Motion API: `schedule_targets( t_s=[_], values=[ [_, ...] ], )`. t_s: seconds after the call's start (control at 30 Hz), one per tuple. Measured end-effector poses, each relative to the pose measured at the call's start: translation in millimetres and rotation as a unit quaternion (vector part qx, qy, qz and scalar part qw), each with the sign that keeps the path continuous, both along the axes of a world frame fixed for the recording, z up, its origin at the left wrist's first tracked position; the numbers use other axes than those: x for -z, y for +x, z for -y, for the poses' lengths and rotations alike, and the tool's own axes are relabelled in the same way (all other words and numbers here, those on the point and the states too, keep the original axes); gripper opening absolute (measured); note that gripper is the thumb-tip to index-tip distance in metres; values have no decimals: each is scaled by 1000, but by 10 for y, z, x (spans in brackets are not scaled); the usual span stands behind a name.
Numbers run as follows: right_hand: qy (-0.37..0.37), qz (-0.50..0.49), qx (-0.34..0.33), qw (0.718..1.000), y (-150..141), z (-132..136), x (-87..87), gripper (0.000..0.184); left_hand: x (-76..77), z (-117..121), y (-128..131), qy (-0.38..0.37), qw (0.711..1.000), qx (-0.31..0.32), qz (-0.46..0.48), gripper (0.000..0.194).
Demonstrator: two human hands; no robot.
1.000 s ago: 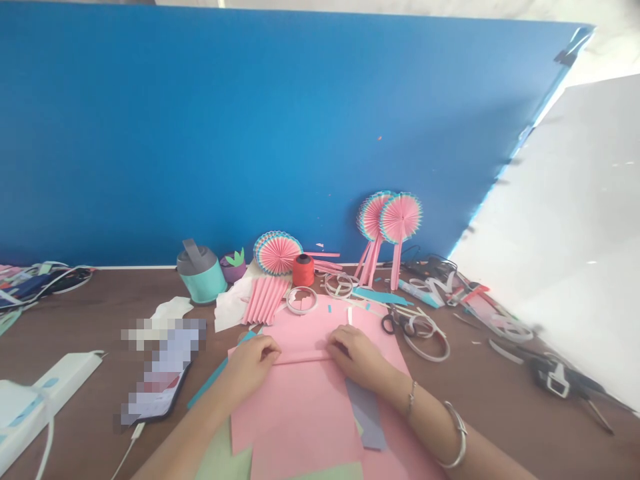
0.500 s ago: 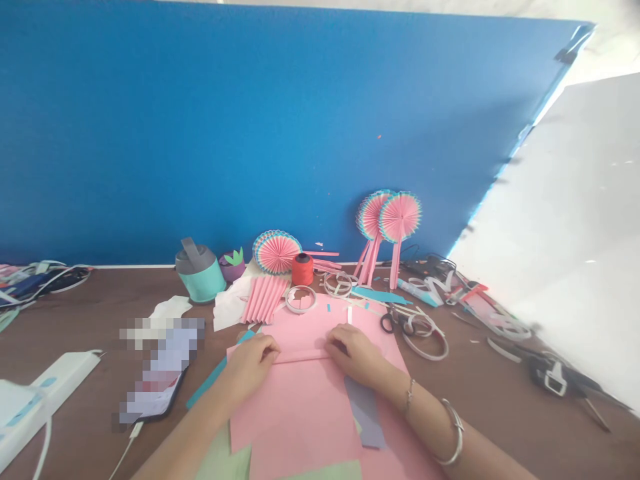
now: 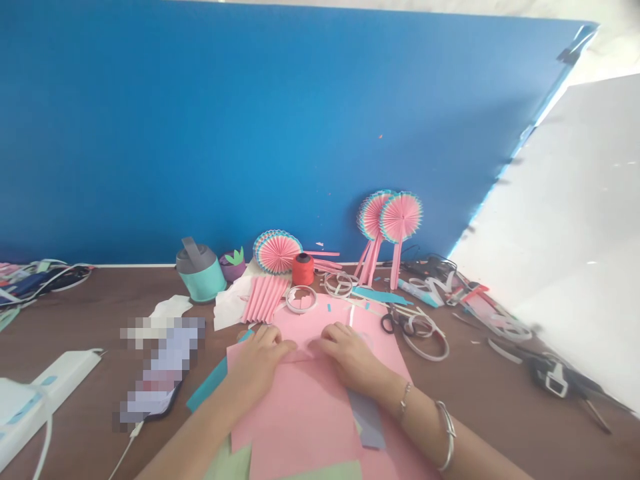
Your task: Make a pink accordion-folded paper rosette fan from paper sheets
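A sheet of pink paper (image 3: 305, 407) lies in front of me, with a narrow fold across its far edge. My left hand (image 3: 265, 353) is at the left part of that fold, fingers curled and thumb pointing inward along the edge. My right hand (image 3: 347, 353) grips the right part of the same fold, its thumb facing the left one. Both hands rest low over more pink paper (image 3: 310, 327) underneath. A grey-purple strip (image 3: 367, 417) shows beneath my right wrist, and a blue strip (image 3: 213, 383) sticks out left of my left hand. The fingertips are partly hidden.
Beyond the paper are a pleated pink piece (image 3: 264, 300), a tape roll (image 3: 301, 299), red thread spool (image 3: 303, 269) and pleated rosettes (image 3: 401, 217). Black scissors (image 3: 395, 324) lie right. On the left are a phone (image 3: 163, 373), power strip (image 3: 50, 400) and teal cup (image 3: 201, 275).
Both thumbs have moved inward along the fold, nearer each other. My left hand has turned flatter over the paper, and the right has shifted slightly left.
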State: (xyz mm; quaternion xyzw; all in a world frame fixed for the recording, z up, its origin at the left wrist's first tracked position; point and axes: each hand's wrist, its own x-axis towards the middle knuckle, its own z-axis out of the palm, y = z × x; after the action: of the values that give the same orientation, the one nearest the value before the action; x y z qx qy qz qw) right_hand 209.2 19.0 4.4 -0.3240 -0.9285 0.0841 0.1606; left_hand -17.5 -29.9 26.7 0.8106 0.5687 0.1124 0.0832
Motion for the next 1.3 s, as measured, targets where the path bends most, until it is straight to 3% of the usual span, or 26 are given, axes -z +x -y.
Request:
schedule_targets(
  t_s=[0.13,0.3,0.43,0.6,0.7,0.8,0.87,0.93,1.03,1.17,1.3],
  values=[
    [46,66,-38,996,-27,13,1,45,33,-6,28,28,996,77,-28,53],
    [55,80,-41,994,21,-25,-24,40,-9,-21,-39,37,994,91,-43,46],
    [48,64,-27,996,104,-26,-75,36,-68,-31,-169,3,996,68,-54,48],
    [63,43,-12,997,126,23,-102,24,-26,-77,-260,9,1000,25,11,45],
    [91,18,-15,996,126,10,-75,23,27,-97,-241,88,989,-35,111,46],
    [102,-69,12,992,127,-19,-59,24,50,-71,-175,184,950,-99,231,36],
    [102,-143,32,984,116,-20,-66,23,47,-34,-100,135,942,-102,289,26],
    [101,-194,35,975,95,3,-78,21,34,2,0,-5,938,-86,336,24],
    [112,-197,16,974,53,74,-93,21,1,34,161,-156,895,-84,409,32],
    [149,-143,-25,978,-9,161,-120,25,-15,47,282,-149,863,-100,473,36],
    [168,-87,-70,979,-46,201,-166,27,50,53,262,-57,884,-137,444,33]
  ],
)
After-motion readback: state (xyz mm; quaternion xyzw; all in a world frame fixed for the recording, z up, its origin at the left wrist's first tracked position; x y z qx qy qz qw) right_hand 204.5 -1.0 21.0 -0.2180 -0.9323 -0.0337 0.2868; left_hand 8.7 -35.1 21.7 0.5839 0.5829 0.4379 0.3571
